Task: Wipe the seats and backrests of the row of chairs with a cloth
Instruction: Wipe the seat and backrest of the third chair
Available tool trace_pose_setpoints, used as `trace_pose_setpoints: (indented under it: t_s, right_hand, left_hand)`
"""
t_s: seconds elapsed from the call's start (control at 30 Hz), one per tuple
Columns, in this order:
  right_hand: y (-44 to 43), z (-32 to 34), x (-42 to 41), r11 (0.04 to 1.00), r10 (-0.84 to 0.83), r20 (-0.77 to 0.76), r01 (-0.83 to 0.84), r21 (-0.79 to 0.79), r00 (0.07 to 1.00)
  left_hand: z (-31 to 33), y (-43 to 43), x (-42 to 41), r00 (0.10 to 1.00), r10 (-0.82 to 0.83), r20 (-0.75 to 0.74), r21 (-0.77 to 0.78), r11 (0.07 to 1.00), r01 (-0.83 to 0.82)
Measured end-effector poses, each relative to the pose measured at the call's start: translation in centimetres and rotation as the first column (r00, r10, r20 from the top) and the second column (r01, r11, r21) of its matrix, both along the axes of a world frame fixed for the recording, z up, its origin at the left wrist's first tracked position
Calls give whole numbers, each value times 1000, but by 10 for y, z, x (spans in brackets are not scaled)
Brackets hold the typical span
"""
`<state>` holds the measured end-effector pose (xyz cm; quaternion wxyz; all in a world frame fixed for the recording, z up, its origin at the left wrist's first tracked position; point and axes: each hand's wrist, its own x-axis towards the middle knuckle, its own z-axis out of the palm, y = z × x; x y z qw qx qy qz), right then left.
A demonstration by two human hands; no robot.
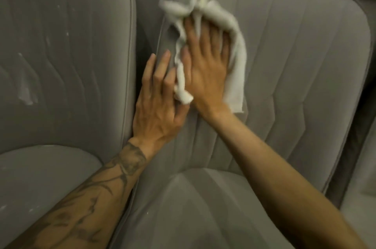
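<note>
One white cloth (235, 61) lies pressed against the grey backrest (301, 55), on its upper left part, under the right hand (205, 70).

The right hand is flat, with its fingers straight and slightly spread, palm down on the cloth. Crumpled folds of cloth bunch up past the fingertips toward the backrest's top edge, and a rolled end hangs down by the wrist. The left hand (158, 104) rests on the backrest's left edge with its fingers straight and close together, holding nothing; its thumb side touches the cloth's rolled end. The left forearm (91, 194) is tattooed. Below the backrest is the grey seat (191, 212). Just left of the backrest stands a neighbouring grey chair (67, 45) with pale smears (26, 88) on its fabric. The image is motion-blurred.
</note>
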<state>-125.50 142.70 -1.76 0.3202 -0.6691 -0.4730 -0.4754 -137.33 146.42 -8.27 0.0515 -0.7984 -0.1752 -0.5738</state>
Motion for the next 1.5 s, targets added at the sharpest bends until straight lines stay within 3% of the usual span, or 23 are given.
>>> trace_pose_setpoints:
  t_s: [0.07,0.13,0.23,0.37,0.43,0.53,0.63,0.73,0.83,0.93,1.0,1.07,1.17,1.33,1.5]
  right_hand:
    - [-21,-19,5,981,77,78,-62,-184,994]
    - [-35,-1,31,973,68,177,-26,-228,982]
    - [-34,45,71,991,-84,218,105,-87,972]
    - [-22,24,61,982,-177,44,173,82,983]
    - [-29,-38,35,990,-141,-5,141,-27,990]
    - [-72,-139,13,928,-7,11,11,-372,1000]
    - [-106,-173,28,837,45,29,-22,-546,999]
    - [-91,-142,41,894,16,66,15,-447,998]
    - [-49,-97,40,974,-47,-54,34,-224,997]
    - [-60,-118,30,986,2,-165,-30,-167,986]
    - [-102,-165,22,933,85,-210,-152,-326,974]
    - [-137,-190,19,818,193,-289,-317,-480,938]
    - [-151,-177,24,728,327,-437,-518,-449,838]
    - [-198,-182,24,573,169,-535,-524,-630,828]
    - [-176,-177,8,539,-35,-619,-507,-673,785]
  left_hand:
    - [-1,1,0,999,-34,29,1,999,34]
    - [-3,1,-1,999,-48,21,-10,999,48]
    - [-3,3,-2,1000,-24,10,15,1000,24]
    - [-1,1,-2,999,-34,24,11,999,34]
    - [-1,-1,-4,998,-54,26,4,999,53]
    - [1,-3,-5,999,-36,24,8,999,36]
    - [2,-3,-5,1000,-2,16,-1,1000,2]
    - [1,-2,-4,1000,16,20,15,1000,-16]
    - [0,0,-2,999,49,7,19,999,-49]
    - [-1,2,0,998,60,-4,13,998,-60]
    - [-1,2,-1,999,53,-4,8,999,-53]
    - [-1,1,-2,998,56,-9,3,998,-56]
    - [-1,1,-1,998,64,-14,1,998,-64]
    - [3,-3,-7,995,83,-56,-17,996,-84]
    - [20,-27,-23,976,89,-199,-154,981,-121]
